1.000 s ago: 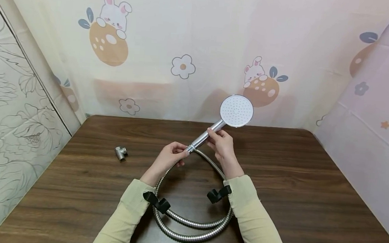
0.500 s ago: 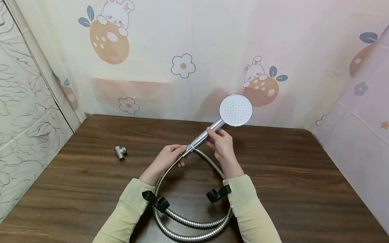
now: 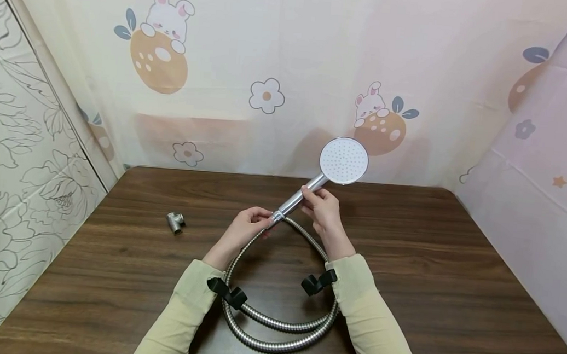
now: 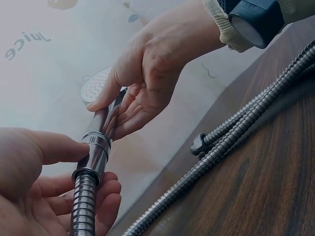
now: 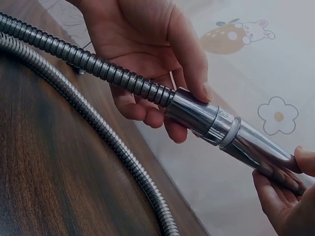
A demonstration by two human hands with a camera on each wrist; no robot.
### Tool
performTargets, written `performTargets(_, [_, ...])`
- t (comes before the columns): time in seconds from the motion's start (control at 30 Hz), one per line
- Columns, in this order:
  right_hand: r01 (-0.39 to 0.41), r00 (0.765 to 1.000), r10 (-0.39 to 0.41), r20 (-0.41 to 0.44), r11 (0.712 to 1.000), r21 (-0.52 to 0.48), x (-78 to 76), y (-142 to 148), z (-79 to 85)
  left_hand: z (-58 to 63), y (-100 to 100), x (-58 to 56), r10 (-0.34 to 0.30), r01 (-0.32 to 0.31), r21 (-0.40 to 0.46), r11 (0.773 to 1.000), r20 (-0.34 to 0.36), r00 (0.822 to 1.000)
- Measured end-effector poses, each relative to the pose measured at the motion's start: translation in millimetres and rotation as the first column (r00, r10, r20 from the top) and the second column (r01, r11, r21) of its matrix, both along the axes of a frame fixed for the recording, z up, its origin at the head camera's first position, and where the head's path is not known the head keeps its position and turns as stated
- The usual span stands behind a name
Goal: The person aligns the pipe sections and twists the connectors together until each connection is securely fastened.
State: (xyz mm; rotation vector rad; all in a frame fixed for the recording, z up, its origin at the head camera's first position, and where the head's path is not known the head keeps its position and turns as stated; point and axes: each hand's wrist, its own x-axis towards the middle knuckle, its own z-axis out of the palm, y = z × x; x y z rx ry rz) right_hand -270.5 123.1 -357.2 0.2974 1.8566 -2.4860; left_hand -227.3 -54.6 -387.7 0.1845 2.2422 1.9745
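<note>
A chrome shower head (image 3: 344, 160) with a round white spray face is held tilted above the table, its face at the upper right. My right hand (image 3: 325, 213) grips its handle (image 5: 261, 150) with thumb and fingers. At the handle's lower end, my left hand (image 3: 242, 232) pinches the smooth conical nut (image 5: 192, 109) of the metal shower hose (image 3: 281, 346). In the right wrist view, a pale ring (image 5: 230, 132) shows between nut and handle. From the nut, the ribbed hose loops round beneath both forearms. Its other end, with a hex nut (image 4: 198, 144), appears in the left wrist view.
On the brown wooden table (image 3: 429, 286), a small chrome T-shaped fitting (image 3: 175, 222) lies to the left of my left hand. Patterned cloth (image 3: 223, 46) hangs behind the table's far edge and along both sides. Black straps with devices sit on both wrists.
My left thumb and fingers rolled round the nut, the thumb passing out of sight half a second ago and now back on top. The right hand and shower head have stayed almost still.
</note>
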Motion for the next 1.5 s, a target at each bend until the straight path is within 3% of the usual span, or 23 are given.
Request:
performTargets(0.43, [-0.002,1.0,0.002,0.002,1.0,0.017,0.6,0.9,1.7,1.9,2.8,-0.4,0.029,-0.03,0.021,0.999,0.028,0.999])
performTargets(0.8, [-0.009,1.0,0.009,0.018,1.0,0.028,2.1,-1.3,-0.7,-0.1,1.8,3.4,-0.047,0.047,-0.002,0.999,0.081,0.996])
performTargets(1.3, [0.004,1.0,-0.003,-0.016,0.998,0.067,4.1,-3.6,2.1,2.3,-0.9,1.5,-0.025,0.026,-0.027,0.999,0.035,0.999])
performTargets(1.5, [0.004,1.0,-0.003,-0.025,0.999,0.04,4.6,-3.2,1.9,1.7,-0.9,1.6,-0.021,0.023,-0.025,0.999,0.055,0.998])
